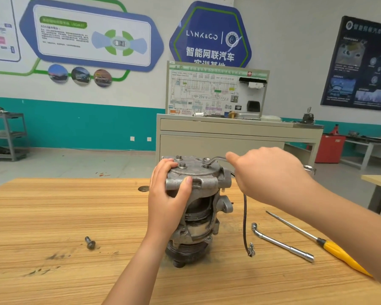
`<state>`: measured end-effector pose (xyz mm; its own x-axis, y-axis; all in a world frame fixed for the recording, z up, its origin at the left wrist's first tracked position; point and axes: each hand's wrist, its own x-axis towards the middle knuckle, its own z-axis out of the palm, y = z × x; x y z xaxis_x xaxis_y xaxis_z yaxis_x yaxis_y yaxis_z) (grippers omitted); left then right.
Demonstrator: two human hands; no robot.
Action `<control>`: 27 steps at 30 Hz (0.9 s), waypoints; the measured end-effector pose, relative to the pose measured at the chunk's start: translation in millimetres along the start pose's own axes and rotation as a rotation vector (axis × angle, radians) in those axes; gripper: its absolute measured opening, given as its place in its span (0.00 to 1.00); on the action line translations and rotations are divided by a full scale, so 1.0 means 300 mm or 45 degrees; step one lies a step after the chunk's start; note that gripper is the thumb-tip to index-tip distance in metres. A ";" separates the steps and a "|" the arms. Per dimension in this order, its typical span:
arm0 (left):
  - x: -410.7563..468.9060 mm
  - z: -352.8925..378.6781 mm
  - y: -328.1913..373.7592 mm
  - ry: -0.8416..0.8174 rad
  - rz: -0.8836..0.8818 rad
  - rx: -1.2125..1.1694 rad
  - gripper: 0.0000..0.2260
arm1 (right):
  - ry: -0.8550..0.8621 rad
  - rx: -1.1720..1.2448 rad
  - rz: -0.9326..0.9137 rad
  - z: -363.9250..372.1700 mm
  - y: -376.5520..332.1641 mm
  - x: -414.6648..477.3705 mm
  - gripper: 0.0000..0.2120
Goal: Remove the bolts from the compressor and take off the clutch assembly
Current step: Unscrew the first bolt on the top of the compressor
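Compressor (198,208), standing on end at the middle of the wooden bench (53,216), with its grooved pulley and clutch end (185,249) downward against the bench top and its flat end cover uppermost. Left of the compressor, well apart from it, a loose bolt (90,242) lies on its side on the bench. The left hand (167,199) grips the compressor's upper left edge: the fingers (163,167) are curled together over the rim of the end cover and the thumb is pressed against a lug on the near side. On the end cover, just beside those fingers, two bolts (182,165) stand seated in their holes. Toward the cover's right side, the ring end of a spanner (206,160) sits on a third fastener. The right hand (271,175), at the compressor's upper right, holds the spanner's shank, thumb stretched along it; the other fingers are hidden behind the back of the hand. A black wire (244,216) hangs from the compressor's right side, its connector resting on the bench. Further right of the compressor lie an L-shaped socket wrench (282,243) and, beyond it, a yellow-handled screwdriver (337,252), partly under the right forearm.
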<state>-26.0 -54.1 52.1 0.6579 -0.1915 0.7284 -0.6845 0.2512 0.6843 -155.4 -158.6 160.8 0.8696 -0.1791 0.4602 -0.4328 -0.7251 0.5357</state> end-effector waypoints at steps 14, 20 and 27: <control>0.006 0.003 -0.009 0.041 0.048 -0.004 0.15 | 0.105 0.500 -0.243 0.262 0.036 0.366 0.18; 0.000 0.001 -0.006 0.044 0.052 0.008 0.14 | 0.352 0.857 -0.100 0.254 0.009 0.409 0.12; -0.002 0.006 -0.004 0.036 0.015 0.000 0.15 | 0.348 1.095 0.268 0.133 0.127 0.225 0.10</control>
<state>-26.2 -56.1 51.1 0.6585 -0.1613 0.7351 -0.6922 0.2536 0.6757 -103.7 -224.8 184.1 0.6596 -0.2791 0.6978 -0.1548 -0.9590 -0.2372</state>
